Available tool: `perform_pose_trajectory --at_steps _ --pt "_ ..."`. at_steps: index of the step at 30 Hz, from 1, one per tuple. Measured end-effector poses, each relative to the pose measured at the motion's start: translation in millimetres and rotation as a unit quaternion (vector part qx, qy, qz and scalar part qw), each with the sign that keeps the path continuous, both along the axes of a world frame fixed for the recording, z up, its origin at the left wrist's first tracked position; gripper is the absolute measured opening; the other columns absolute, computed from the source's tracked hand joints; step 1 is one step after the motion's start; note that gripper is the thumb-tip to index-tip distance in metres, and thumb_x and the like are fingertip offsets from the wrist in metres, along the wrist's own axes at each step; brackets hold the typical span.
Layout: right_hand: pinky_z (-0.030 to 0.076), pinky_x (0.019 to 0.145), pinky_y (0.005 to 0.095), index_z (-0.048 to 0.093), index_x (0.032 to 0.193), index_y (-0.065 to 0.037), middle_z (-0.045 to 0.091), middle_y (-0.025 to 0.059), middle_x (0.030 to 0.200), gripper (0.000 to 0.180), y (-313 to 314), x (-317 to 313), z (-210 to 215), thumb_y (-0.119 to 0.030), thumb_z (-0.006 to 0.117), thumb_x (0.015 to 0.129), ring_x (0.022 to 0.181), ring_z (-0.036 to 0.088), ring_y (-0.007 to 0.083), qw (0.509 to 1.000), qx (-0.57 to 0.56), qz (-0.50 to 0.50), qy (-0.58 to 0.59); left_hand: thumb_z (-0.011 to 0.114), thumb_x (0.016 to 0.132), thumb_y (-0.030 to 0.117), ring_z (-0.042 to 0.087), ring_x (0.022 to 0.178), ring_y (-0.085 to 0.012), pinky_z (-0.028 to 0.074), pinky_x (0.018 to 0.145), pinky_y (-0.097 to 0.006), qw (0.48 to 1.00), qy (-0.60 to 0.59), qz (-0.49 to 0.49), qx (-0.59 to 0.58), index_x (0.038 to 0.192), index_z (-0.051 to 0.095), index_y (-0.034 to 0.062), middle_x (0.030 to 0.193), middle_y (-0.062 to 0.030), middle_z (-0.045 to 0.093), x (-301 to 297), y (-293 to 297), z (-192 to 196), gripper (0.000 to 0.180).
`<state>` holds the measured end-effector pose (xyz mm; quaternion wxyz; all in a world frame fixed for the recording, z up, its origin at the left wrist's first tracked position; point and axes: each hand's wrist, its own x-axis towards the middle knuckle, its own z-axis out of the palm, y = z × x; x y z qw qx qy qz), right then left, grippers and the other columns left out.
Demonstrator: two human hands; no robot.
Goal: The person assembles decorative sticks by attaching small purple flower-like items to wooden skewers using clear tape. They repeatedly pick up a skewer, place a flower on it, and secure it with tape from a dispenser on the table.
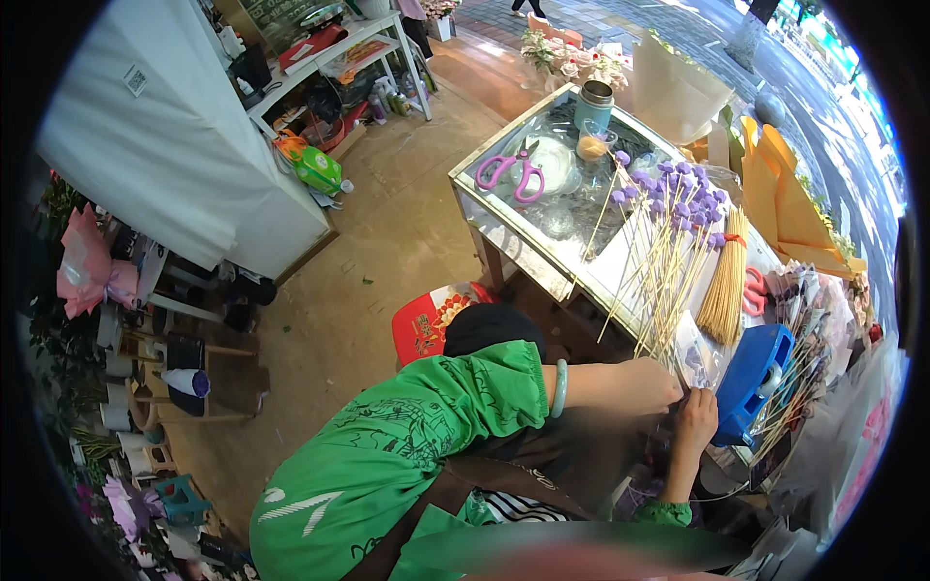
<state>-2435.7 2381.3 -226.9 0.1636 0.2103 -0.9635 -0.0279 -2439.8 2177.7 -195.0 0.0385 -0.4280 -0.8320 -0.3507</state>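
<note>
My left hand [651, 383], with a pale bangle on its wrist, is closed at the near edge of the table; its fingertips are mostly hidden. Close beside it, the bent fingers of my right hand [697, 418] are pressed together at the lower end of a small clear plastic bag [695, 356]. Whatever lies between the fingers is too small to tell. Thin sticks topped with purple flower-like heads [683, 198] fan out just beyond my hands. A bundle of bare sticks [724, 290], tied with a red band, lies to their right. Nearest my right hand stands a blue tape dispenser [753, 385].
Pink-handled scissors [511, 174], a blue flask [593, 108] and a clear cup [591, 147] are on the glass-topped table [484, 218]. Red-handled scissors [754, 290] lie beside the bundle. Wrapped bouquets [843, 407] crowd the right side. A red patterned seat [426, 324] stands left of the table.
</note>
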Motion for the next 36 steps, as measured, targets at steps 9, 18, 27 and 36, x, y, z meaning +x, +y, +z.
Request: perform_pose_trajectory --at_steps 9,18,27,36 --pt "0.045 0.067 0.037 0.051 0.079 -0.002 0.052 0.0121 0.082 0.008 -12 20 43 -0.003 0.058 0.077 0.08 0.052 0.0295 0.996 -0.087 -0.028 0.023 0.062 0.079 0.027 0.059 0.065 -0.0347 0.048 0.06 -0.041 0.996 -0.085 0.026 0.01 0.075 0.057 -0.0007 0.066 -0.0154 0.058 1 -2 7 0.029" --pt "0.047 0.066 0.0402 0.06 0.092 0.003 0.058 0.0168 0.09 0.016 -28 50 88 0.005 0.06 0.076 0.077 0.057 0.0328 0.967 -0.185 0.045 0.171 0.052 0.09 0.042 0.058 0.064 -0.0155 0.049 0.061 -0.031 0.858 -0.472 -0.045 0.198 0.088 0.062 -0.0004 0.075 -0.0054 0.063 -9 1 16 0.043" --pt "0.047 0.06 0.036 0.061 0.094 0.004 0.059 0.0163 0.087 0.023 -60 63 79 0.01 0.06 0.071 0.071 0.057 0.0305 0.944 -0.242 0.173 0.141 0.056 0.085 0.007 0.055 0.099 -0.0136 0.044 0.088 -0.029 0.708 -0.517 -0.003 0.482 0.116 0.053 0.003 0.11 -0.0046 0.059 -19 -3 16 0.032" --pt "0.046 0.072 0.0397 0.062 0.1 0.003 0.057 0.0169 0.093 0.036 -42 54 76 0.008 0.054 0.065 0.082 0.056 0.0321 0.955 -0.262 0.071 0.116 0.059 0.081 0.006 0.056 0.101 -0.0158 0.044 0.088 -0.029 0.697 -0.558 -0.051 0.448 0.12 0.048 0.0026 0.113 -0.0067 0.058 -17 -10 26 0.04"
